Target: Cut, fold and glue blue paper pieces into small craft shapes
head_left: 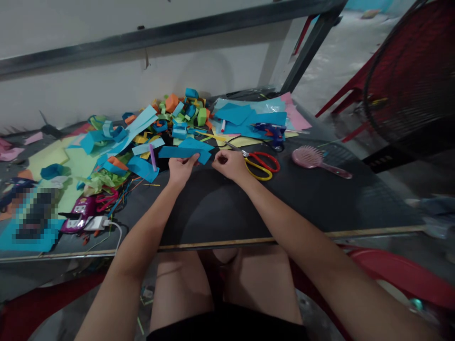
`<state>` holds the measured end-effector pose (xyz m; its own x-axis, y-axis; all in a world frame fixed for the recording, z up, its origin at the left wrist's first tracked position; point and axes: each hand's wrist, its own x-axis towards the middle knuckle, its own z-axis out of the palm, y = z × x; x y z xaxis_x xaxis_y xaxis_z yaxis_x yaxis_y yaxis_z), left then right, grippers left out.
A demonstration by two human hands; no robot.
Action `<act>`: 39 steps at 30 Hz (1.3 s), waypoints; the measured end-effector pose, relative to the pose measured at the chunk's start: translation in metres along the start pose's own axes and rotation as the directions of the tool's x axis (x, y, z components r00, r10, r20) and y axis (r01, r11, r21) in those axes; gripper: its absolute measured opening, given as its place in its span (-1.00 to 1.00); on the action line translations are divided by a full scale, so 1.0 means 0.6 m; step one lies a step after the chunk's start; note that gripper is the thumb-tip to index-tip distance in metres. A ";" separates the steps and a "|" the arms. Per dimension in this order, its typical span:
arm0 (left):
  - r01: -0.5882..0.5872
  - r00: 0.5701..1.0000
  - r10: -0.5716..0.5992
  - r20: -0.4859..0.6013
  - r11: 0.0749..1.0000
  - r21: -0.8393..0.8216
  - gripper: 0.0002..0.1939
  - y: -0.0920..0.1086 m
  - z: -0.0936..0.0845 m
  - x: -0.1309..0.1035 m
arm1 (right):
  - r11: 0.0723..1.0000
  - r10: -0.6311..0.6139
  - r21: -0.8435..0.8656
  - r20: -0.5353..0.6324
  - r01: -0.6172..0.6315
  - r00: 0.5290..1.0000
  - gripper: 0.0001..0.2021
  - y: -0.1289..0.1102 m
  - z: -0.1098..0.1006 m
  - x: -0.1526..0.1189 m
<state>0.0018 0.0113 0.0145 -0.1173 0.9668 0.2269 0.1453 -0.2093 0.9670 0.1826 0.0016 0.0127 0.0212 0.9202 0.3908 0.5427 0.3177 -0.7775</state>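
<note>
My left hand [182, 169] pinches blue paper pieces [179, 152], a long strip with other blue paper crossing at its right end. Close to that end, my right hand [229, 162] is curled with thumb and fingers together; whatever it may hold is hidden. Just beyond my right hand lie scissors [265, 163] with one red and one yellow handle, their blades partly covered by the hand. A purple stick-like piece [152, 157] rests left of the strip, beside another blue paper piece [142, 169].
Behind my hands is a heap of folded coloured paper pieces [172, 103]. To the right are a blue glue gun [272, 132], a pink hairbrush [313, 158] and a fan [412, 80]. A purple power strip [80, 210] with a white cable sits at left.
</note>
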 end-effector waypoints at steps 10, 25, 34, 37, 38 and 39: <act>-0.148 0.981 0.124 0.150 0.976 0.160 -0.70 -0.011 0.005 -0.005 | 0.960 -0.021 0.281 -0.017 0.025 1.000 -0.89 -0.012 0.003 -0.001; -0.178 0.975 0.133 0.177 0.947 0.268 -0.60 0.006 0.004 -0.009 | 0.984 -0.176 -0.035 -0.004 0.176 0.984 -0.97 -0.003 0.002 -0.007; -0.146 0.980 0.111 0.166 0.965 0.219 -0.74 0.001 0.006 -0.010 | 0.990 -0.109 -0.088 0.020 0.111 0.994 -0.98 -0.004 0.005 -0.007; -0.150 0.979 0.113 0.169 0.963 0.226 -0.77 0.003 0.008 -0.012 | 0.991 -0.099 -0.081 0.044 0.102 0.994 -0.98 0.001 0.008 -0.005; -0.149 0.980 0.113 0.163 0.963 0.223 -0.77 0.003 0.008 -0.012 | 0.992 -0.097 -0.074 0.051 0.101 0.994 -0.98 0.003 0.009 -0.005; -0.144 0.982 0.113 0.153 0.966 0.215 -0.77 0.003 0.009 -0.012 | 0.993 -0.098 -0.067 0.060 0.102 0.993 -0.98 0.004 0.010 -0.005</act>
<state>0.0082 0.0048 0.0138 0.0514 0.9480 0.3139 0.3688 -0.3102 0.8762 0.1790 0.0010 0.0068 -0.0822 0.8967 0.4348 0.5971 0.3937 -0.6990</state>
